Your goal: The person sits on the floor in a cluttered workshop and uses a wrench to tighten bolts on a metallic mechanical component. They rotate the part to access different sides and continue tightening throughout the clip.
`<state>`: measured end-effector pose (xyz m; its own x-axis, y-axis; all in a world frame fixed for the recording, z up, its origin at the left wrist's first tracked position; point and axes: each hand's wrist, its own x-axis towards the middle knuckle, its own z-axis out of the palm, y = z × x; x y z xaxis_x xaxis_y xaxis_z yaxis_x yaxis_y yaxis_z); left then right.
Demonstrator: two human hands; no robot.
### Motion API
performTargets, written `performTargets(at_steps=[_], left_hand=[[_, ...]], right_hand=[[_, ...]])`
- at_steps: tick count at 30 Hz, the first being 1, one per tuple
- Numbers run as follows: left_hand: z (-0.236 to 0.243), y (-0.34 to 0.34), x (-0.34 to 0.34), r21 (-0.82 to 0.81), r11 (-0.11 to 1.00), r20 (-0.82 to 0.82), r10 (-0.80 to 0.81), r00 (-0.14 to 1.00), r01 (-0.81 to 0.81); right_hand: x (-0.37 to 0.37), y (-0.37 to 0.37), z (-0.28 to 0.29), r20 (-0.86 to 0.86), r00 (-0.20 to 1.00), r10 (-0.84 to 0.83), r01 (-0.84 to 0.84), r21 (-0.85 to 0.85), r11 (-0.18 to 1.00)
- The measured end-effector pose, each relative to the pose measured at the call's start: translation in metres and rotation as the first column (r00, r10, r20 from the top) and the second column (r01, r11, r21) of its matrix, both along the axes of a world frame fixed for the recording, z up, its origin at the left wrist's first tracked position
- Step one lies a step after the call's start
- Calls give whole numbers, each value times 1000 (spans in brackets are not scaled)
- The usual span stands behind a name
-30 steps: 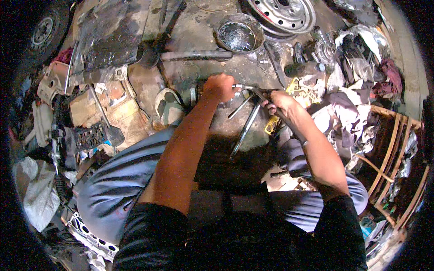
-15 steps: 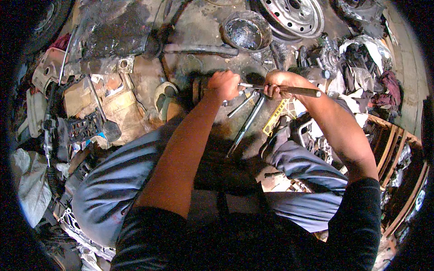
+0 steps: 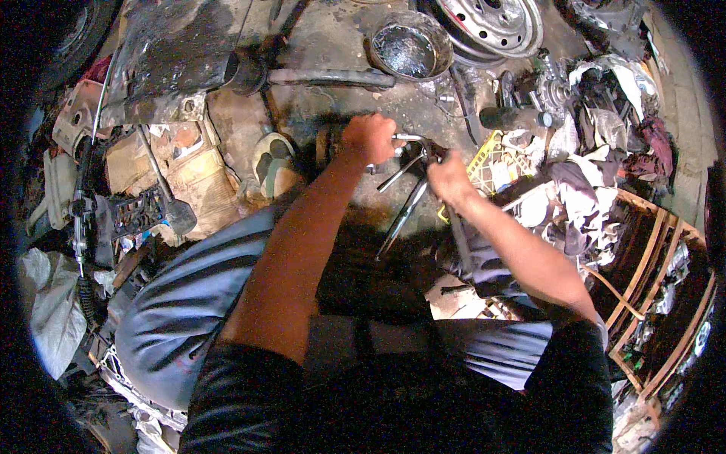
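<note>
My left hand (image 3: 368,138) is closed in a fist around the left end of a shiny steel bar (image 3: 411,138). The bar bends down at its right side into my right hand (image 3: 448,175), whose fingers are wrapped round it. A dark pipe (image 3: 463,250) reaches from below the right hand toward my body; where it joins the bar is hidden. Below the hands, a short metal rod (image 3: 399,175) and a longer metal bar (image 3: 403,219) slant down to the left. The part beneath my left hand is dark and mostly covered.
A round pan with dark liquid (image 3: 412,47) and a steel wheel rim (image 3: 491,26) lie ahead. Flattened cardboard (image 3: 162,166) and a shovel-like tool (image 3: 178,216) are at left. Rags (image 3: 597,189), a yellow plastic frame (image 3: 488,163) and a wooden crate (image 3: 643,250) stand at right.
My right hand has moved down and a little left, swinging the pipe from pointing right to pointing toward my body. My left hand has stayed nearly in place.
</note>
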<state>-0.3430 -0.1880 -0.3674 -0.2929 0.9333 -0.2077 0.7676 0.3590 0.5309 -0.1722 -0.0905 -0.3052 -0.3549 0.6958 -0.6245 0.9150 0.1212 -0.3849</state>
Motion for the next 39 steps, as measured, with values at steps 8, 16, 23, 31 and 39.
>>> performTargets(at_steps=[8, 16, 23, 31, 39], left_hand=[[2, 3, 0, -138, 990, 19, -12, 1000, 15], [-1, 3, -4, -52, 999, 48, -9, 999, 11], [-40, 0, -8, 155, 985, -121, 92, 988, -73], [-64, -3, -10, 497, 867, -260, 152, 953, -2], [-49, 0, -4, 332, 915, -13, 248, 969, -230]], right_hand=[[34, -66, -58, -238, 971, 24, 18, 174, 985], [34, -73, -124, -349, 937, -6, 90, 224, 971], [75, -66, -130, -412, 888, -203, 92, -274, 957], [89, -117, -107, -533, 746, -401, 379, -156, 912], [85, -117, -103, -552, 667, -501, 451, -237, 860]])
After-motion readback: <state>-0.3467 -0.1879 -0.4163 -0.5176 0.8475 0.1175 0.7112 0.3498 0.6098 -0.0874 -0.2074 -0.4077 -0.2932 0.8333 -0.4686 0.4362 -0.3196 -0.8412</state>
